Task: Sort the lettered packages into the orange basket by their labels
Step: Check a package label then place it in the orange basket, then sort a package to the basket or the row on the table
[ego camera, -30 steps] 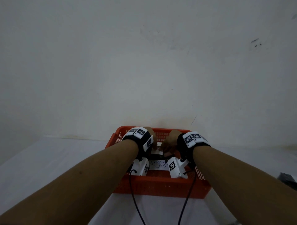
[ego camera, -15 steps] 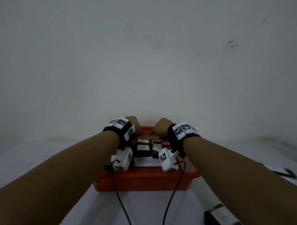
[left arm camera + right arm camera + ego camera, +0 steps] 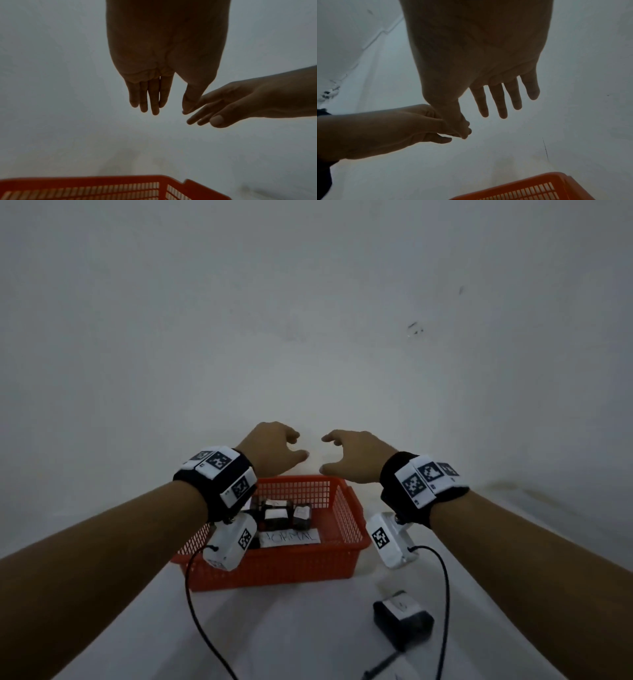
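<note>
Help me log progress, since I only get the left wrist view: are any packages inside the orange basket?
Observer: Yes. The head view shows several labelled packages grouped at the far end of the orange basket.
Operator: Anything left outside it?
Observer: One stray package lies on the table, nearer the person and to the basket's right.
Operator: Any marking in the basket?
Observer: A white card reading NORMAL lies on its floor, in front of the packages.

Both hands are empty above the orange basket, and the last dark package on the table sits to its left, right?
Not quite: the head view shows the dark package on the table right of the orange basket. Left hand and right hand are empty.
</note>
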`<state>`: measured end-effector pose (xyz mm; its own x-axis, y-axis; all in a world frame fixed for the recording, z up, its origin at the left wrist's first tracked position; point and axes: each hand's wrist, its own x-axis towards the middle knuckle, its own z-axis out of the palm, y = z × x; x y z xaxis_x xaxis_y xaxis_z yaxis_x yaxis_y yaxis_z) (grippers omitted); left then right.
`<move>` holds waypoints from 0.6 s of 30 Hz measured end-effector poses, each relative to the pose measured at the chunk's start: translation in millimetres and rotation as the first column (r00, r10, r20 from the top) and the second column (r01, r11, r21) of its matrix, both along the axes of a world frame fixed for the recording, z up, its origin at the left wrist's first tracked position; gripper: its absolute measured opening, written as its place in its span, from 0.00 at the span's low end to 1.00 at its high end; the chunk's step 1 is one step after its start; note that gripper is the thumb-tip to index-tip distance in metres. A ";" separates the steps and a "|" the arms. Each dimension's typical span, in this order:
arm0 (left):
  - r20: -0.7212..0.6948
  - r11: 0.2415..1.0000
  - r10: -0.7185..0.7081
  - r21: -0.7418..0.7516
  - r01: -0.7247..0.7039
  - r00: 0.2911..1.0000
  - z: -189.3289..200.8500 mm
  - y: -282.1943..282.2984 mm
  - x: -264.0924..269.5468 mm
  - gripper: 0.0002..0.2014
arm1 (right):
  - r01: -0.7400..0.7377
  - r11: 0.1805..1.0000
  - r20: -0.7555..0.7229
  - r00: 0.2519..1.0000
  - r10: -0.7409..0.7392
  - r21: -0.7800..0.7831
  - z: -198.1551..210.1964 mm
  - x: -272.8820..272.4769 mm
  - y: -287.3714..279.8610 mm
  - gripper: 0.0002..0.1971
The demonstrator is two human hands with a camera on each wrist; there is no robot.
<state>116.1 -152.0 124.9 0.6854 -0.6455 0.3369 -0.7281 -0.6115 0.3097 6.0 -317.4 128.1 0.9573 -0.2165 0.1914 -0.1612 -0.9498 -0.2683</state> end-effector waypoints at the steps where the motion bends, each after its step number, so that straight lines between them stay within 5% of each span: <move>1: 0.007 1.000 -0.023 0.011 0.023 1.000 -2.9 1.3 -15.9 0.31 | -0.007 1.000 -0.021 1.000 0.007 0.002 -3.4 -13.7 1.6 0.38; 14: -0.147 0.952 -0.251 0.140 0.271 0.957 -83.2 4.3 -149.6 0.22 | -0.036 0.998 -0.147 0.988 0.042 0.044 -76.1 -160.9 -7.1 0.42; 18: -0.151 0.938 -0.222 0.237 0.253 0.963 -116.4 -6.6 -163.1 0.30 | -0.030 0.998 -0.204 0.978 0.040 0.054 -99.2 -185.6 -15.8 0.42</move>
